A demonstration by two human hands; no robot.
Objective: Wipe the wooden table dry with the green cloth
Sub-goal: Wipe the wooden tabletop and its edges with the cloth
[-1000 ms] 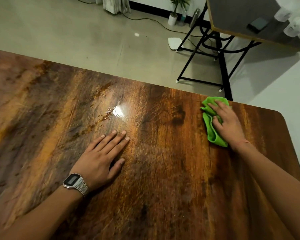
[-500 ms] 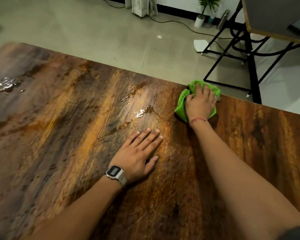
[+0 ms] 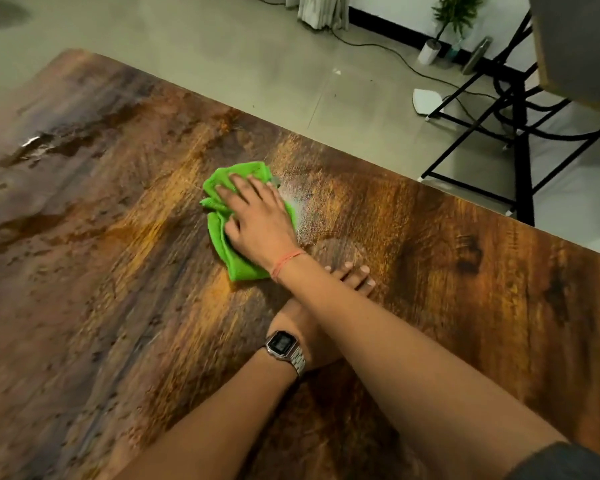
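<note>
The wooden table (image 3: 447,271) fills most of the head view, dark brown with orange grain. A crumpled green cloth (image 3: 222,230) lies on it near the middle, and my right hand (image 3: 260,220) presses flat on top of it, fingers spread. My right forearm crosses over my left hand (image 3: 326,306), which rests flat on the table with a metal watch on its wrist; only its fingertips and wrist show. A faint smeared wet patch (image 3: 302,206) shines just right of the cloth. More water (image 3: 45,147) glistens at the far left.
Past the table's far edge lies a grey tiled floor (image 3: 257,64). A black metal frame (image 3: 513,140) under another table stands at the upper right. A small potted plant (image 3: 440,32) and a cable sit by the far wall.
My right hand has swept the cloth leftward and toward me from the table's far edge, crossing over my left hand. The puddle near the middle is now a thin smear.
</note>
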